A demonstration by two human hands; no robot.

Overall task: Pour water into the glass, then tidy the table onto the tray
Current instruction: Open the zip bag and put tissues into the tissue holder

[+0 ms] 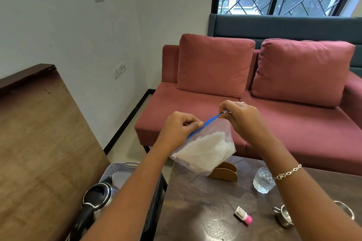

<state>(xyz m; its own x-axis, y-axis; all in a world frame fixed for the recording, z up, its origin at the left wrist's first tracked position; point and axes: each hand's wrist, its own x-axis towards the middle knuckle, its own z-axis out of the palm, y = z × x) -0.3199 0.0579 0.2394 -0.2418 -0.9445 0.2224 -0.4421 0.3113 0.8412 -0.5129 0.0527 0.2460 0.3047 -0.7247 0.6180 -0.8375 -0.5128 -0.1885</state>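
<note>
I hold a clear zip bag (207, 150) with white tissue inside above the dark table (205, 211). My left hand (179, 127) pinches the left end of its blue zip strip. My right hand (241, 117) pinches the slider at the strip's right end. A glass (263, 181) with water stands on the table under my right wrist. A pale perforated tray (117, 170) sits at lower left, partly hidden by my left arm, with a steel kettle (97, 199) with a black lid and handle on it.
A wooden napkin holder (225, 174) stands behind the bag. A small white bottle with a pink cap (243, 215) lies on the table. Steel cups (284, 217) sit at the right, partly behind my arm. A red sofa (254, 103) lies beyond; a wooden desk (39, 143) stands left.
</note>
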